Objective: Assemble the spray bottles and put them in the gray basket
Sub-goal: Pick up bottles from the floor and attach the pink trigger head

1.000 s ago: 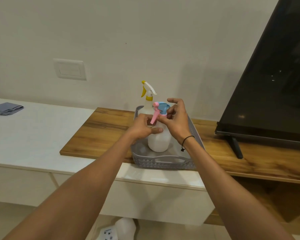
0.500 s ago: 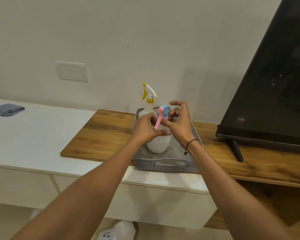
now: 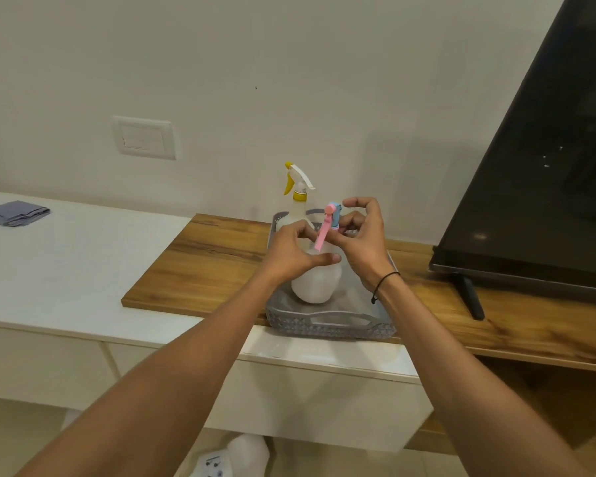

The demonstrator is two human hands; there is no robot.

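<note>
A white spray bottle (image 3: 315, 282) stands upright in the gray basket (image 3: 327, 325) on the wooden board. My left hand (image 3: 295, 251) grips its shoulder and neck. My right hand (image 3: 360, 237) pinches the pink-and-blue spray head (image 3: 328, 223) at the bottle's top, pink trigger pointing toward me. Behind it, at the basket's far left, stands a second white bottle with a yellow-and-white spray head (image 3: 298, 182), partly hidden by my left hand.
A black TV (image 3: 537, 180) on a stand fills the right side of the wooden board (image 3: 203, 266). A folded gray cloth (image 3: 14, 212) lies far left on the white cabinet top. A white bottle (image 3: 245, 452) lies on the floor below.
The pink trigger has turned from pointing left to pointing toward me as my right hand twists the spray head. My left hand keeps its hold on the bottle.
</note>
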